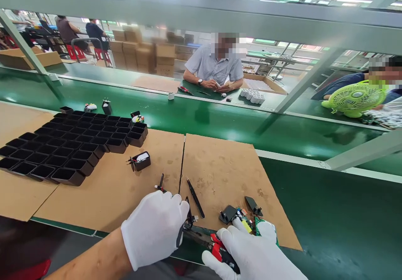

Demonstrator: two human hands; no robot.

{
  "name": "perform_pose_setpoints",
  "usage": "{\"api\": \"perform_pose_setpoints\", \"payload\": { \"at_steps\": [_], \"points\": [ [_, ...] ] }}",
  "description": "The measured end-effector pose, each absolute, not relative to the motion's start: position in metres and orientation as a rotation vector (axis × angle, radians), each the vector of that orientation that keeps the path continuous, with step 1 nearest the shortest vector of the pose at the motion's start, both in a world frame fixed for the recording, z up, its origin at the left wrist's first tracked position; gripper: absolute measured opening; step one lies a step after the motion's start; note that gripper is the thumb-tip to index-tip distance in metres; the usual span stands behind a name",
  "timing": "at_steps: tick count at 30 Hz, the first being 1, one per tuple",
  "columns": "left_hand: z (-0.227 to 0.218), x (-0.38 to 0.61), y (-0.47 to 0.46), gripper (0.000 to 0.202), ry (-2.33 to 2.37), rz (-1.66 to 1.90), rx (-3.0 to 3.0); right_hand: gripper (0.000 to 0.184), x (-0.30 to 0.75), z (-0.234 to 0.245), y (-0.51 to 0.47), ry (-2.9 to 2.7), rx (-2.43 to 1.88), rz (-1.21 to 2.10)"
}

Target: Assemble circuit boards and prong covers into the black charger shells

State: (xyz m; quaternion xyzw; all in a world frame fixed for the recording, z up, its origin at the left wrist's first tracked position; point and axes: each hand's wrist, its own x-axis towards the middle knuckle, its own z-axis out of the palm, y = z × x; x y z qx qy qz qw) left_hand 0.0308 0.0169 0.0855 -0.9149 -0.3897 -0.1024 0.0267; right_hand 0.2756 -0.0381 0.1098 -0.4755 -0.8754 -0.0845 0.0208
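My left hand (155, 225), in a white glove, is curled into a closed grip near the table's front edge, pinching a small dark part I cannot make out. My right hand (251, 252), also gloved, is wrapped round red-handled pliers (216, 246) whose jaws point left toward the left hand. Its fingertips rest by a green circuit board (251, 225) with small components. Black plug caps (229, 213) lie just beyond. Black tweezers (195, 197) lie on the cardboard sheet (220, 167).
Many empty black housings (63, 146) are packed in rows at the left. One assembled black adapter (140, 161) lies alone. A green conveyor belt (204, 116) runs across. Two people sit opposite; a green fan (354, 99) stands at right.
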Motion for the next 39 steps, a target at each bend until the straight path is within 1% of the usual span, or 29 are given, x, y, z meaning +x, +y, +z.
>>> {"api": "perform_pose_setpoints", "payload": {
  "at_steps": [10, 17, 20, 27, 33, 39],
  "points": [
    [0.093, 0.026, 0.014, 0.011, -1.201, -0.404, -2.785, 0.037, 0.272, 0.116, -0.036, -2.699, -1.458, -0.275],
    [0.089, 0.022, 0.012, 0.011, -1.168, -0.401, -2.816, 0.035, 0.273, 0.109, -0.039, -2.729, -1.536, -0.019],
    [0.089, 0.020, 0.011, 0.010, -1.168, -0.434, -2.801, 0.034, 0.272, 0.109, -0.041, -2.731, -1.566, 0.043],
    [0.088, 0.016, 0.011, 0.012, -1.177, -0.489, -2.759, 0.039, 0.263, 0.116, -0.038, -2.711, -1.561, -0.083],
    [0.084, 0.015, 0.012, 0.010, -1.174, -0.440, -2.780, 0.041, 0.264, 0.113, -0.038, -2.736, -1.557, -0.065],
    [0.081, 0.014, 0.012, 0.010, -1.211, -0.449, -2.778, 0.034, 0.262, 0.112, -0.038, -2.739, -1.504, -0.108]
  ]
}}
